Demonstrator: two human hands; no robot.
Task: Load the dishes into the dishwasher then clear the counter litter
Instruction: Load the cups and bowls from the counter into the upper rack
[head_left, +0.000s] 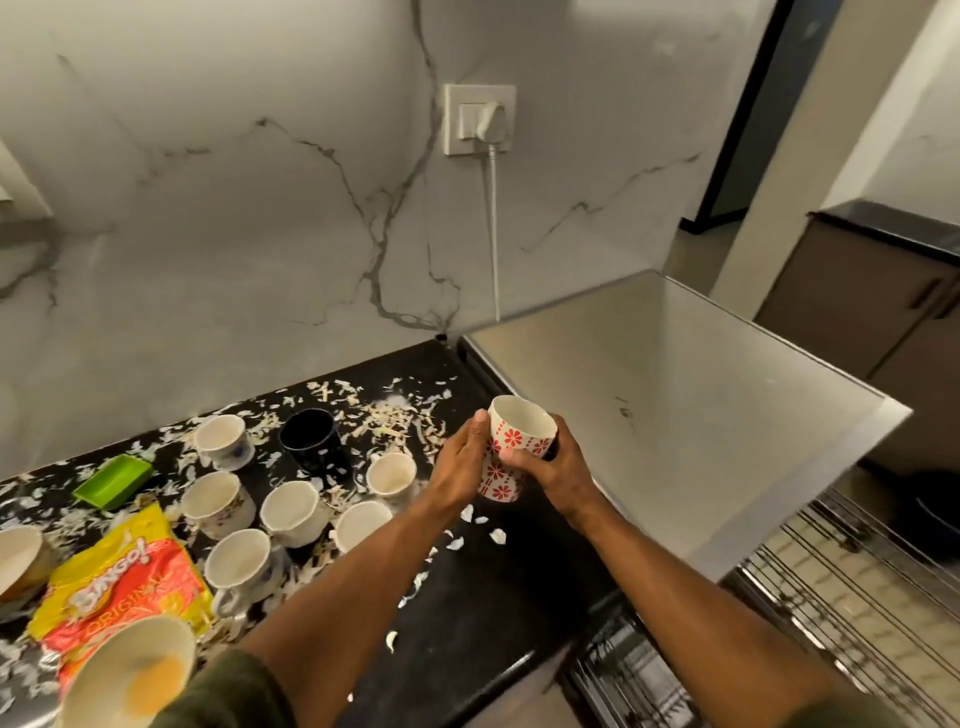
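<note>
Soft even indoor light; wide-angle edge bending; bowl (130, 670) at bottom-left blurred.

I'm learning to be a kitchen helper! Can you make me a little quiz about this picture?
1. True or false: both hands hold the red-flowered cup.
2. What colour is the small tray on the black counter? A) green B) blue C) pink
3. Fill in: the dark mug stands among the white ____.

Key
1. True: the left hand and the right hand both grip it.
2. A
3. cups, with scraps scattered around them.
</note>
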